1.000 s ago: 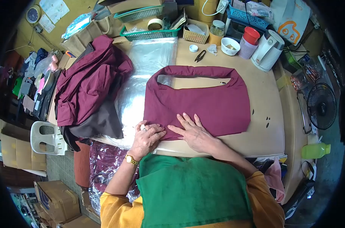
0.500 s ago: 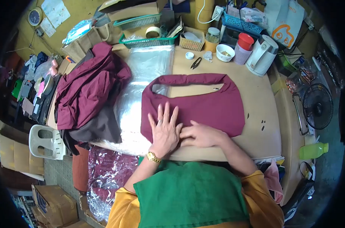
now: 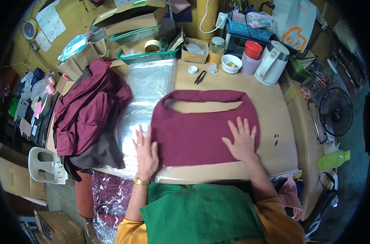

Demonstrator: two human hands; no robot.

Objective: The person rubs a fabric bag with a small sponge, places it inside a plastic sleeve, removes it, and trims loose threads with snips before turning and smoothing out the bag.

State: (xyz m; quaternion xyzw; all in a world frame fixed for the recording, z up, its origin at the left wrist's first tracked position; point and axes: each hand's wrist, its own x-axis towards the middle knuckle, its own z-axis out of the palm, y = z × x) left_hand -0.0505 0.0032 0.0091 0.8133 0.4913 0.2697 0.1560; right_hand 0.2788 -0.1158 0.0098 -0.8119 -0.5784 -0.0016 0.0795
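Note:
A maroon fabric shoulder bag (image 3: 197,138) lies flat on the tan-covered table, its wide strap loop toward the back. My right hand (image 3: 243,138) rests on the bag's right part with fingers spread, holding nothing. At the bag's left edge is my left hand (image 3: 146,152), open, its fingers over the clear plastic bags. A gold watch (image 3: 142,181) is on that wrist. The stack of clear plastic bags (image 3: 148,79) runs along the table to the left of the maroon bag, partly under it.
A heap of maroon and dark fabric (image 3: 89,110) covers the table's left side. Thread snips (image 3: 200,77), a small white lid (image 3: 192,70), a white bowl (image 3: 231,64) and a kettle (image 3: 272,63) stand toward the back. Baskets (image 3: 148,56) line the wall. A fan (image 3: 335,111) is at right.
My hands have moved apart from the bag's lower middle: the left to its left edge, the right onto its right part. The bag's lower edge now lies visible and straight.

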